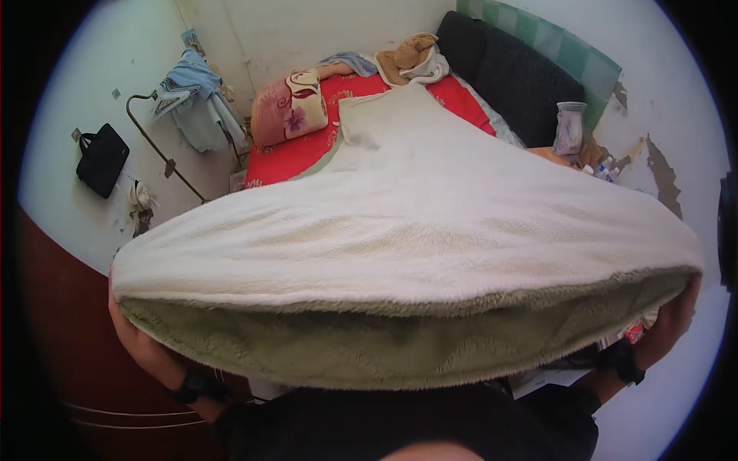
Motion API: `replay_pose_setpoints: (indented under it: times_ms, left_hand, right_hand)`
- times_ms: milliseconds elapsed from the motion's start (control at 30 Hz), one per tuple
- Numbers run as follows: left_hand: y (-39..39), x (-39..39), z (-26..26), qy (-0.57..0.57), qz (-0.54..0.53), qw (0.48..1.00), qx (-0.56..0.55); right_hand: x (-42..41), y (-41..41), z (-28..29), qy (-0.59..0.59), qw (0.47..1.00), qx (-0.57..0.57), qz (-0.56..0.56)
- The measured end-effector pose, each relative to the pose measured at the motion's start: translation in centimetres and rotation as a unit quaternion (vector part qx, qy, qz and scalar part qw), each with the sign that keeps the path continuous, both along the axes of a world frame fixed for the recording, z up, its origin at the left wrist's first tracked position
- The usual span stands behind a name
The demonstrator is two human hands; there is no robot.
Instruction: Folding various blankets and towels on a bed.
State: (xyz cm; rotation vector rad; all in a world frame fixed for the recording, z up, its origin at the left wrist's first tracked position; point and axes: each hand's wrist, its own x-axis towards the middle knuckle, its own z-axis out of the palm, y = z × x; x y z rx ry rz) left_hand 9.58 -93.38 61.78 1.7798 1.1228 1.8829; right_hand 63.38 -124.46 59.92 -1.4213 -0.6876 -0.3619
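Observation:
A fleece blanket point(403, 230), whitish on its upper face and olive green with a pile on the underside point(357, 346), stretches wide before me. My left hand point(117, 305) grips its near left corner, and my right hand point(687, 302) grips the near right corner. The fingers of both hands are mostly hidden by the fabric. Between my hands the near edge bows, showing the green underside close to my chest. The blanket's far end narrows and lies on a bed with a red sheet point(305, 158). A small dark smudge shows near that far end.
A folded floral blanket point(291, 109) and a brown-and-white bundle point(412, 60) rest on the bed. Behind stands a dark headboard point(507, 75). Bottles point(605, 170) are at right. Clothes on hangers point(199, 101), a metal rack point(153, 141) and a black bag point(104, 161) are at left.

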Motion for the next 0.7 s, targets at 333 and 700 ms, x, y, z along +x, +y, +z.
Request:
replay_pose_setpoints:
  times_ms: [333,700]
  left_hand:
    - [7.8,-6.7,-9.3,-0.314,-0.203,0.884,-0.281]
    - [10.4,5.8,-10.8,-0.134,-0.222,0.879,-0.401]
  right_hand:
    - [9.1,0.6,-7.5,0.226,0.952,-0.007,0.206]
    - [8.9,13.8,-10.1,-0.121,0.942,-0.285,0.129]
